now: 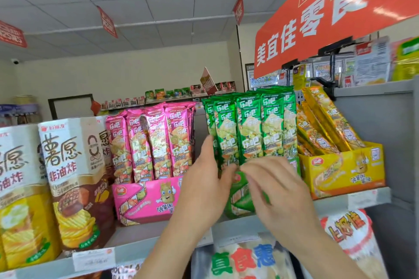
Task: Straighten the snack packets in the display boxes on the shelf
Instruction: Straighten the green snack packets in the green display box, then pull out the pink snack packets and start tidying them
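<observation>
Pressing straight left hand [204, 179] fingers [209, 145] beside seemingly light, slippery green packets [249, 129], best squared by their edges; blurred right hand [276, 186] grip unreadable

Left hand [204, 179] flat on green packets' [249, 129] left edge, fingers [209, 146] up. Right hand [278, 190] blurred over green box [238, 204], grip unclear. Pink box [145, 201] left of fingers, yellow box [344, 174] right.
</observation>
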### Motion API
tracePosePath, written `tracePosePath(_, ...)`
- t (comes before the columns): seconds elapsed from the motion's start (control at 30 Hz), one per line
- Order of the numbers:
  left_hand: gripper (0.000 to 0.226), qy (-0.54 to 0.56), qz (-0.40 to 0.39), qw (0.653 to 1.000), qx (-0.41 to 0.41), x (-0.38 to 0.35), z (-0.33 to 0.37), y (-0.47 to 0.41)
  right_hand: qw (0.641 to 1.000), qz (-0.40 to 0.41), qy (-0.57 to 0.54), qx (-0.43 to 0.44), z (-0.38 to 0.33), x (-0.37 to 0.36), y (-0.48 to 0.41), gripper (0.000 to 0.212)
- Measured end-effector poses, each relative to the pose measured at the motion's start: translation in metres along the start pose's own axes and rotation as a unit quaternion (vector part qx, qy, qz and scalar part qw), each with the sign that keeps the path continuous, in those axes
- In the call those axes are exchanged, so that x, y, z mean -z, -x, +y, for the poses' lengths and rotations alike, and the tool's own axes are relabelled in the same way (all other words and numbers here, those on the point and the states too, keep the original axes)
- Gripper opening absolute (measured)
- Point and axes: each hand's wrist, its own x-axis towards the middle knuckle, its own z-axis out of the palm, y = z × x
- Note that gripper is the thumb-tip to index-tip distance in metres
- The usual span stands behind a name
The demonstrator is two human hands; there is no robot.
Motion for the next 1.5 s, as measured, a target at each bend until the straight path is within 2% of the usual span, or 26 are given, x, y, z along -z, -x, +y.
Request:
tracePosePath(0.07, 0.063, 0.012, 0.003, 1.000, -0.010, -0.002, -0.003, 0.011, 0.997, 0.055, 0.019, -0.043, 0.014, 0.011, 0.002, 0.018)
tracePosePath(0.1, 0.057, 0.017, 0.001, 1.000, -0.005, -0.003, -0.005, 0.013, 0.995, 0.054, 0.036, -0.070, 0.022, 0.017, 0.001, 0.020)
tracePosePath(0.2, 0.050, 0.033, -0.017, 0.999, 0.029, -0.003, -0.011, 0.008, 0.989, -0.025, 0.090, -0.119, 0.040, 0.027, -0.003, 0.023)
tracePosePath(0.3, 0.050, 0.080, -0.022, 0.996, 0.039, -0.009, -0.010, 0.004, 0.980, -0.094, 0.132, -0.118, 0.048, 0.032, 0.001, 0.024)
tracePosePath(0.4, 0.047, 0.100, -0.003, 0.994, 0.040, -0.017, -0.007, 0.004, 0.975, -0.108, 0.157, -0.115, 0.052, 0.037, 0.004, 0.021)
tracePosePath(0.53, 0.042, 0.090, -0.036, 0.995, 0.026, -0.014, -0.002, 0.011, 0.972, -0.113, 0.176, -0.110, 0.055, 0.041, 0.002, 0.035)
tracePosePath(0.6, 0.041, 0.050, -0.026, 0.998, -0.002, -0.003, -0.004, 0.019, 0.973, -0.105, 0.172, -0.112, 0.054, 0.041, 0.003, 0.037)
tracePosePath(0.7, 0.030, -0.095, 0.116, 0.985, -0.082, 0.033, -0.019, 0.031, 0.986, -0.036, 0.134, -0.095, 0.049, 0.038, 0.008, 0.031)
tracePosePath(0.77, 0.024, -0.209, 0.158, 0.963, -0.059, 0.057, -0.035, 0.036, 0.993, 0.034, 0.096, -0.056, 0.039, 0.035, 0.010, 0.021)
tracePosePath(0.87, 0.030, -0.314, 0.120, 0.942, -0.017, 0.071, -0.056, 0.040, 0.995, 0.083, 0.047, 0.007, 0.013, 0.023, 0.005, 0.018)
tracePosePath(0.97, 0.029, -0.334, 0.097, 0.936, -0.043, 0.071, -0.065, 0.042, 0.999, 0.036, 0.002, 0.012, -0.018, 0.004, -0.008, 0.017)
tracePosePath(1.13, 0.031, -0.270, 0.119, 0.953, -0.067, 0.068, -0.062, 0.038, 0.985, -0.105, -0.084, -0.107, -0.056, -0.018, -0.035, 0.041)
tracePosePath(1.37, 0.020, -0.221, 0.122, 0.954, -0.159, 0.070, -0.049, 0.044, 0.971, -0.155, -0.058, -0.174, -0.066, -0.043, -0.063, 0.084)
tracePosePath(1.5, 0.016, -0.209, 0.152, 0.945, -0.203, 0.082, -0.037, 0.045, 0.965, -0.164, -0.065, -0.194, -0.064, -0.047, -0.070, 0.087)
